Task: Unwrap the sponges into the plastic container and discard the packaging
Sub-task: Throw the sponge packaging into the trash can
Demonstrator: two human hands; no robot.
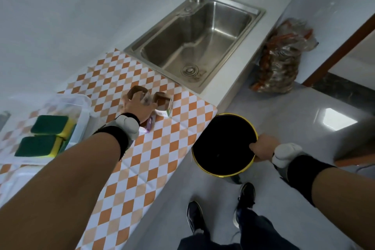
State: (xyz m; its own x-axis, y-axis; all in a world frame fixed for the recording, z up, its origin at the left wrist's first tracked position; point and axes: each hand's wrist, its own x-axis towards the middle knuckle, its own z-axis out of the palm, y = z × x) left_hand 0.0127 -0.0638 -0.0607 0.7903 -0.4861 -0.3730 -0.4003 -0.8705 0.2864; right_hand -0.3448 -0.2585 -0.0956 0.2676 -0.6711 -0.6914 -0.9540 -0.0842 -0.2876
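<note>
Left hand on the empty wrappers, right hand gripping the bin rim.

The sponge packaging (162, 103), brown cardboard sleeves with white labels, lies on the orange-checked cloth (142, 158) of the desk, near the sink (203, 46). The left hand (138, 107) rests over it, fingers (132, 98) spread and curled down onto the nearest sleeve; whether they actually pinch it I cannot tell. Two green-and-yellow sponges (44, 136) already sit side by side in the clear plastic container (81, 103), further left on the cloth. On the floor just beside the desk stands a black bin (223, 146) with a yellow rim, and the right hand (263, 148) is closed around that rim.
</note>
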